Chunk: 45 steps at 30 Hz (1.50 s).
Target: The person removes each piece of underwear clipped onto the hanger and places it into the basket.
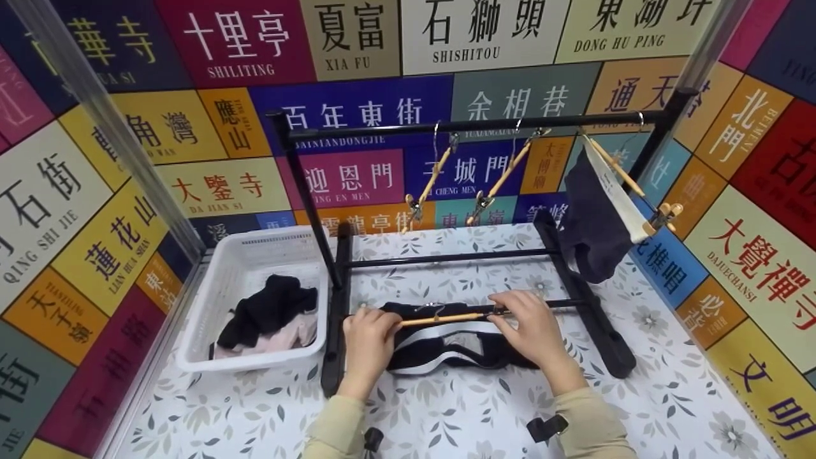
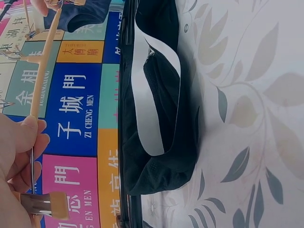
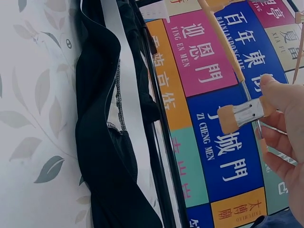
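My left hand (image 1: 370,347) grips one end of a wooden clip hanger (image 1: 440,319), its thumb and fingers around the bar near a clip (image 2: 52,205). At the other end, my right hand (image 1: 535,331) holds the hanger by its clip (image 3: 242,118). Below the hanger, black underpants (image 1: 408,354) with a white waistband lie on the patterned surface, with the waistband gaping. In both wrist views the hanger and its clips are apart from the underpants.
A black rack (image 1: 408,129) stands over the work, with two bare hangers (image 1: 437,172) on its rail. Dark underpants (image 1: 593,217) hang clipped at its right. To the left, a white basket (image 1: 255,364) holds black and pink clothes (image 1: 271,312).
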Each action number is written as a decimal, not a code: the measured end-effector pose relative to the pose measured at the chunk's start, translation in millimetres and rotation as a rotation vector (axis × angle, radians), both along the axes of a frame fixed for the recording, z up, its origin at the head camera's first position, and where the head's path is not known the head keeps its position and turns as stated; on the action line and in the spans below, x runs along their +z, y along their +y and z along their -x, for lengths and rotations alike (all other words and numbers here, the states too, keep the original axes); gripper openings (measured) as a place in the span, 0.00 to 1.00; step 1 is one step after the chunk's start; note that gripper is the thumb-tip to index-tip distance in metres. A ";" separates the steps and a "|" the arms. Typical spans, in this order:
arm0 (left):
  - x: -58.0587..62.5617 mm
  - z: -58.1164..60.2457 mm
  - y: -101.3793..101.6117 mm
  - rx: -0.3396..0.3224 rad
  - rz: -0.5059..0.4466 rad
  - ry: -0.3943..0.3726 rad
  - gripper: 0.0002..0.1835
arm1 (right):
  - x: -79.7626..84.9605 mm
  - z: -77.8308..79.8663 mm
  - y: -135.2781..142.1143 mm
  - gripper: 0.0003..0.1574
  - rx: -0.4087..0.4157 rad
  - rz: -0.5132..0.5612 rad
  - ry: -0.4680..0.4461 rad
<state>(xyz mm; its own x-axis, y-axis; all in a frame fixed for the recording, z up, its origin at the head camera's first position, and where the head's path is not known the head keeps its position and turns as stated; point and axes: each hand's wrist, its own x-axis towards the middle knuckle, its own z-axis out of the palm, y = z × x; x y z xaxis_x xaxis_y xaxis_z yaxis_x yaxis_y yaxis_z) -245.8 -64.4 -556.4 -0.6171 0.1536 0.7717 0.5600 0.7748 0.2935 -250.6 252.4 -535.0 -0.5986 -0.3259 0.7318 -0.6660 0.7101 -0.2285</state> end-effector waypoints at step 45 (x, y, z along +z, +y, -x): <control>2.6 -8.4 8.5 0.005 0.009 -0.072 0.05 | -11.7 -1.5 -19.0 0.09 0.022 -0.109 0.045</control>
<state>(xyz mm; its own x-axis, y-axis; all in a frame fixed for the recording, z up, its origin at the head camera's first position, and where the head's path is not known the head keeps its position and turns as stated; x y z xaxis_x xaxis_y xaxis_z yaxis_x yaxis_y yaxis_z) -237.4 -56.0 -553.8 -0.6719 0.1572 0.7238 0.5335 0.7806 0.3257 -249.1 233.3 -546.7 -0.5575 -0.4178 0.7174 -0.6896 0.7142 -0.1199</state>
